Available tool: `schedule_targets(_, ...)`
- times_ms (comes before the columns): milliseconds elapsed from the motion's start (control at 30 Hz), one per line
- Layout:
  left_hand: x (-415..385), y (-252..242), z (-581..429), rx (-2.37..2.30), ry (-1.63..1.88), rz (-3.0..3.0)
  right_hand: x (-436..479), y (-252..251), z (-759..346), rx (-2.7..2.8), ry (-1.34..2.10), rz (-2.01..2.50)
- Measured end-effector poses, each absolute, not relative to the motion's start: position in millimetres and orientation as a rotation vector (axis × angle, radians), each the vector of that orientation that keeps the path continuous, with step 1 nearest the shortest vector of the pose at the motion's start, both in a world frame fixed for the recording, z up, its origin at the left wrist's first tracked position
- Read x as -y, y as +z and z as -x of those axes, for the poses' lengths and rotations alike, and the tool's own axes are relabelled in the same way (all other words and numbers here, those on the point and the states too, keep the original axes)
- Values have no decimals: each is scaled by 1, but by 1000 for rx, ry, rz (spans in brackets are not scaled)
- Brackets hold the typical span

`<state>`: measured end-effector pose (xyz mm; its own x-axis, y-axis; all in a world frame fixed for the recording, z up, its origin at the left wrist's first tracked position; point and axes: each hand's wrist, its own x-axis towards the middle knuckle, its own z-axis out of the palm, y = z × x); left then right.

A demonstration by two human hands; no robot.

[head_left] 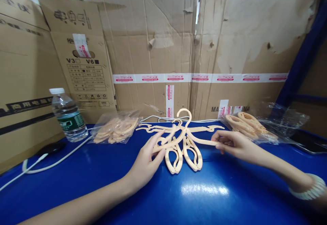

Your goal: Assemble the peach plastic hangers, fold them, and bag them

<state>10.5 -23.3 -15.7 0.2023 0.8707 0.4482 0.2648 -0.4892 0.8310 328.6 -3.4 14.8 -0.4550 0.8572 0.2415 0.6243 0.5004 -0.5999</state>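
Note:
Between my two hands is a cream plastic folding hanger (186, 129), its arms spread and its hook pointing up. My left hand (149, 156) grips the left arm between thumb and fingers. The tip of the right arm is pinched in my right hand (233, 145). Two folded hangers (174, 160) lie on the blue table just below the held one, partly covered by it. Behind it, more spread hangers (200, 129) lie flat, their middle hidden by the held hanger.
Clear bags of folded hangers lie at left (116, 129) and right (251, 126). A water bottle (68, 116), a black device (52, 147) and a white cable (61, 158) are at left. A phone (306, 143) lies far right. Cardboard sheets (153, 54) wall the back of the blue table (194, 204).

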Motion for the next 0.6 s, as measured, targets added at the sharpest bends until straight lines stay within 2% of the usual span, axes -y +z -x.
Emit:
schedule_targets(100,24,-11,-9,-1090,1269,-1900,6,13,-323,2301,429,1142)
schedule_targets(267,20,-9,-8,-1143,1251,-1787,5,9,-321,2417,-184,1008)
schedule_targets(400,17,-11,-7,-1156,1239,-1764,10,3,-319,2391,-624,1131)
schedule_targets(600,17,-11,-7,-1174,1231,-1788,16,0,-316,2351,-961,1250)
